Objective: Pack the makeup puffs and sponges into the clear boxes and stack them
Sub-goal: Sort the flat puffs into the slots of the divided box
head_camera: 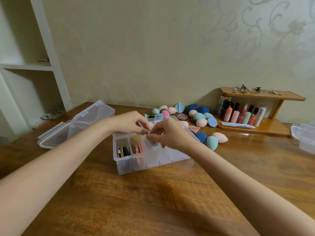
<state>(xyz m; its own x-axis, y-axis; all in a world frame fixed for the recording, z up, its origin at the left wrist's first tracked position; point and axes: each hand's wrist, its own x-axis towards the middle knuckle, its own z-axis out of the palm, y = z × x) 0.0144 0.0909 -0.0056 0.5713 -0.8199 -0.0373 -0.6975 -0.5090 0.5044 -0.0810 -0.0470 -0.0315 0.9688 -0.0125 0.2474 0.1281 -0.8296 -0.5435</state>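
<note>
A clear divided box stands open on the wooden table. Its two left compartments hold flat puffs on edge: dark green ones and pink ones. Above the third compartment my left hand and my right hand together pinch a small flat grey puff. A light blue ringed puff hangs just below my right fingers. Behind the box lies a pile of egg-shaped sponges in pink, teal and dark blue, and three more sponges sit to its right.
A second clear box with its lid raised stands at the left. A wooden cosmetic shelf with bottles is at the back right. Another clear container shows at the right edge. White shelving rises at the left.
</note>
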